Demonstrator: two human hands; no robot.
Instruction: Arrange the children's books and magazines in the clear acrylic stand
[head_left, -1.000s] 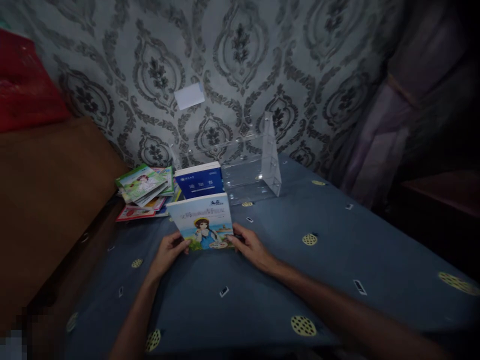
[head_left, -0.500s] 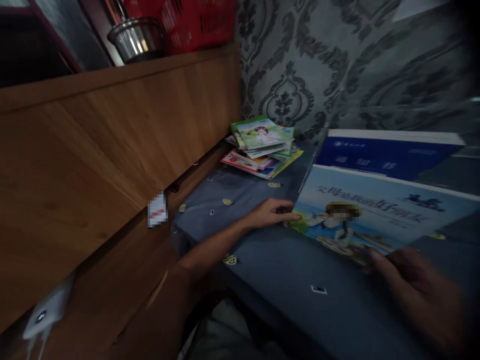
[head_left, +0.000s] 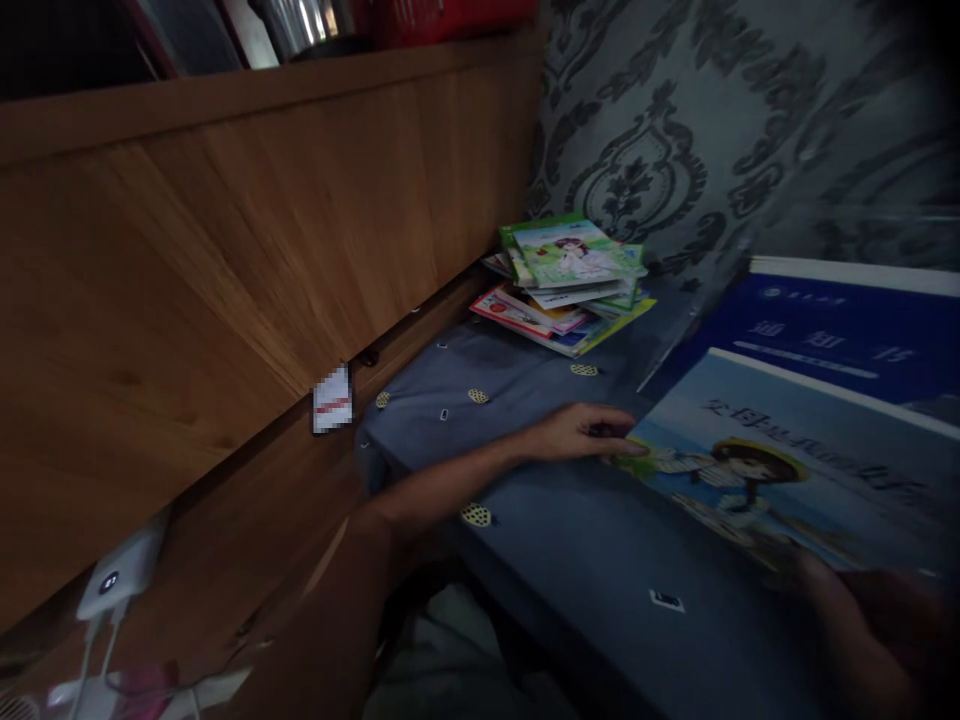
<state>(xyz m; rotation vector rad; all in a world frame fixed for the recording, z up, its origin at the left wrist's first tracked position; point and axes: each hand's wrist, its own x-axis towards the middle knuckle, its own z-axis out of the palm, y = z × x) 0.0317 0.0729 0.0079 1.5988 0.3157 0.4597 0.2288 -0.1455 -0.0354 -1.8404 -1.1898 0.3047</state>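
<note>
A thin picture book (head_left: 795,480) with a light blue cover shows a child in a yellow hat by the sea. My left hand (head_left: 589,432) pinches its left corner between thumb and fingers. At the bottom edge my right hand (head_left: 862,625), blurred and dark, grips the book with the thumb in front. Just behind it stands a dark blue booklet (head_left: 832,315) with white lettering, near the edge of what looks like a clear plastic sleeve; what supports this booklet is hidden. Farther back, a loose stack of colourful books (head_left: 574,260) lies on the blue cloth (head_left: 540,490).
A wooden panel (head_left: 300,260) runs along the left, with a metal pot (head_left: 319,20) and a red basket (head_left: 450,15) on top. Patterned wallpaper (head_left: 630,180) covers the back wall. Low on the left lies a white power bank (head_left: 124,570) with cables.
The view has swung a little left and down, so everything sits farther right. The picture book has shifted right and tilted slightly, both hands still on it.
</note>
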